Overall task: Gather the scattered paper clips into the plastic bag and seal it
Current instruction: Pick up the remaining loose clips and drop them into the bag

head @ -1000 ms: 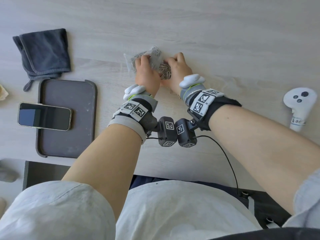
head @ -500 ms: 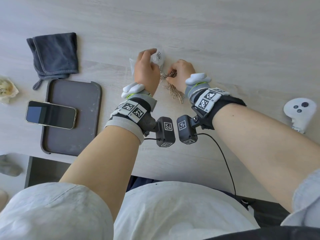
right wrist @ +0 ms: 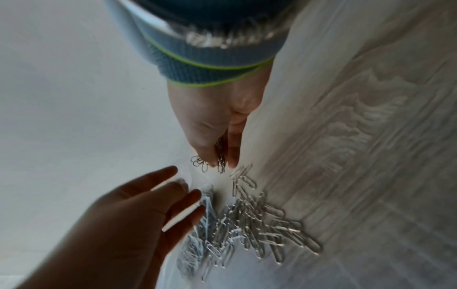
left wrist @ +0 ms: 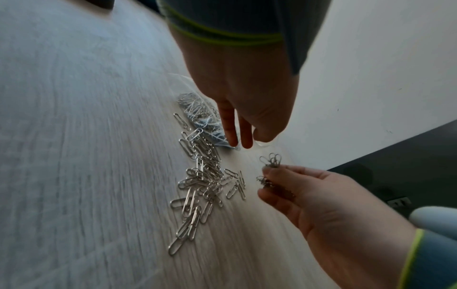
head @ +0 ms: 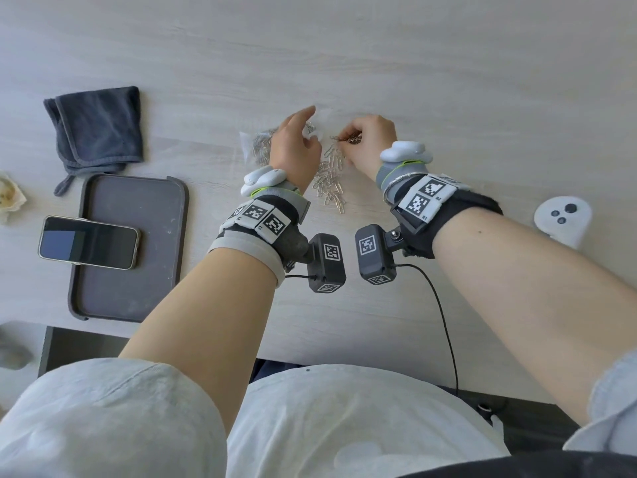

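Observation:
A clear plastic bag (head: 255, 147) (left wrist: 197, 109) (right wrist: 195, 244) partly filled with paper clips lies flat on the pale wooden table. My left hand (head: 312, 127) (left wrist: 243, 140) (right wrist: 188, 191) is over the bag's mouth end, fingers straight and spread, fingertips touching the plastic. My right hand (head: 344, 139) (left wrist: 267, 179) (right wrist: 220, 162) hovers just right of it, pinching a small bunch of paper clips (left wrist: 271, 161) (right wrist: 219, 156) between thumb and fingers. A loose pile of silver paper clips (head: 331, 182) (left wrist: 202, 185) (right wrist: 259, 224) lies on the table between my wrists.
A folded grey cloth (head: 98, 129) lies at the far left. Nearer me, a dark tray (head: 138, 288) has a phone (head: 88, 242) on its left edge. A white controller (head: 562, 219) sits at the right. A black cable (head: 444, 322) runs to the table's front edge.
My hands, held together at the bag a second ago, have moved apart. Clips now lie loose on the table, and my left fingers have straightened over the bag.

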Demonstrator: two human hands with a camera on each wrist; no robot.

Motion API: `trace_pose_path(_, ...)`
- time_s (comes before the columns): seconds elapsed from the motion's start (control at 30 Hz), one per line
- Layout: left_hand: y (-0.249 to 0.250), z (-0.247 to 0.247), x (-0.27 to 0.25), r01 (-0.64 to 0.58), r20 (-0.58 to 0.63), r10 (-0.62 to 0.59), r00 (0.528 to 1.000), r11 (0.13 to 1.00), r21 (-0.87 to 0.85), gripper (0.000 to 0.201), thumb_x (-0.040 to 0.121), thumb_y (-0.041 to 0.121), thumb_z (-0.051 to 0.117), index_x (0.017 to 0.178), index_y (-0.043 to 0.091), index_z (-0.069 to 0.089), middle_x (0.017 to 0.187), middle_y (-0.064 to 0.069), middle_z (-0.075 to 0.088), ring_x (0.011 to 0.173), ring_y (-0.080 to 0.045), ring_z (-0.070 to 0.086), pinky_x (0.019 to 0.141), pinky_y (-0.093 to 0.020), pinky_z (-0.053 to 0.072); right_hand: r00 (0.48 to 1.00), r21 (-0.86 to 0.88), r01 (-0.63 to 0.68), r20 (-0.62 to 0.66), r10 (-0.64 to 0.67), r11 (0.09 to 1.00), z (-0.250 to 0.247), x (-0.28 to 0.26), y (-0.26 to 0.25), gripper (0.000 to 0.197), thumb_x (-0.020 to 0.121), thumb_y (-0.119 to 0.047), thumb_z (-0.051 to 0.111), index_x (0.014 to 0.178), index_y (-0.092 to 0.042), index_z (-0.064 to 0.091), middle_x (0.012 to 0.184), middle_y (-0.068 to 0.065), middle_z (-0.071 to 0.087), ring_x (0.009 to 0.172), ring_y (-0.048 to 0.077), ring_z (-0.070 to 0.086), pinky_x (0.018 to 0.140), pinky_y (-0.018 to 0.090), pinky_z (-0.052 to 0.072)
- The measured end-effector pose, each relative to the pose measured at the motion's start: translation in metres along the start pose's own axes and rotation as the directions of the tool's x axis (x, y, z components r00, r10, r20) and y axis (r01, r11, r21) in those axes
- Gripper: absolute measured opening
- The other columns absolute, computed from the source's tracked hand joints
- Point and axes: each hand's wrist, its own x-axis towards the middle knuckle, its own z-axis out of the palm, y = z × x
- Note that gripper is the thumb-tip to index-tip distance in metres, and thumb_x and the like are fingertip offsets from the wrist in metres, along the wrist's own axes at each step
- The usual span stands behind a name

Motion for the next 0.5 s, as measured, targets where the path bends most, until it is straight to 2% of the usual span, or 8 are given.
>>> trace_pose_path(0.03,0.002,0.000,0.001,0.010,0.009,-0.010,1.000,1.000,0.004,0.046,0.084,0.006,0.049,0.130,0.017,0.048,0.128,-0.004,0.057,0.079,-0.011,0.053,0.084,-0.020,0.040,1.000,0.039,-0.003,-0.022,0.004,0.999,-0.004,0.001,-0.002,0.006,0.077,-0.014,0.067,0.078,-0.019,0.071,0.077,0.000,0.068,0.046,-0.008,0.057,0.058,0.017,0.049)
trace_pose_path(0.1,0.002,0.001,0.002,0.021,0.019,-0.021,1.000,1.000,0.004,0.047,0.085,0.006,0.049,0.130,0.018,0.046,0.129,-0.005,0.056,0.079,-0.013,0.054,0.085,-0.023,0.042,0.998,0.126,0.004,-0.068,0.005,0.992,-0.009,0.004,-0.010,0.011,0.075,-0.014,0.068,0.071,-0.024,0.066,0.069,-0.003,0.066,0.048,-0.002,0.059,0.057,0.019,0.053)
trace_pose_path(0.17,0.002,0.001,0.003,0.012,0.021,-0.012,1.000,1.000,-0.003,0.047,0.084,0.006,0.049,0.130,0.019,0.047,0.128,-0.003,0.056,0.076,-0.012,0.053,0.082,-0.022,0.041,0.996,0.218,0.013,-0.089,0.007,0.976,-0.011,0.005,-0.020,0.009,0.075,-0.010,0.069,0.073,-0.018,0.067,0.063,-0.006,0.063,0.051,0.006,0.064,0.054,0.022,0.056)
trace_pose_path(0.3,0.006,0.002,0.003,0.018,0.014,-0.018,1.000,1.000,-0.008,0.046,0.082,0.005,0.052,0.127,0.014,0.048,0.124,-0.003,0.057,0.075,-0.012,0.052,0.078,-0.021,0.042,0.998,0.287,0.011,-0.068,0.009,0.958,-0.009,0.008,-0.035,0.006,0.077,-0.008,0.070,0.078,-0.013,0.068,0.065,-0.007,0.062,0.042,0.000,0.060,0.044,0.013,0.049)
trace_pose_path(0.4,0.008,0.003,0.004,0.029,0.028,-0.028,0.999,0.999,-0.030,0.047,0.081,0.004,0.052,0.127,0.012,0.047,0.125,-0.005,0.056,0.074,-0.013,0.053,0.080,-0.025,0.046,0.998,0.296,-0.015,-0.051,0.031,0.955,-0.007,0.009,-0.036,0.004,0.078,-0.008,0.070,0.082,-0.009,0.070,0.067,-0.005,0.063,0.045,0.001,0.061,0.045,0.012,0.048)
trace_pose_path(0.5,0.007,0.003,0.005,0.036,0.035,-0.036,0.999,0.999,-0.022,0.047,0.080,0.004,0.053,0.126,0.012,0.047,0.124,-0.006,0.056,0.075,-0.014,0.053,0.080,-0.027,0.047,0.999,0.285,-0.023,-0.020,0.030,0.958,-0.005,0.009,-0.036,0.007,0.078,-0.010,0.072,0.084,-0.008,0.070,0.071,-0.002,0.065,0.051,0.005,0.064,0.051,0.017,0.054)
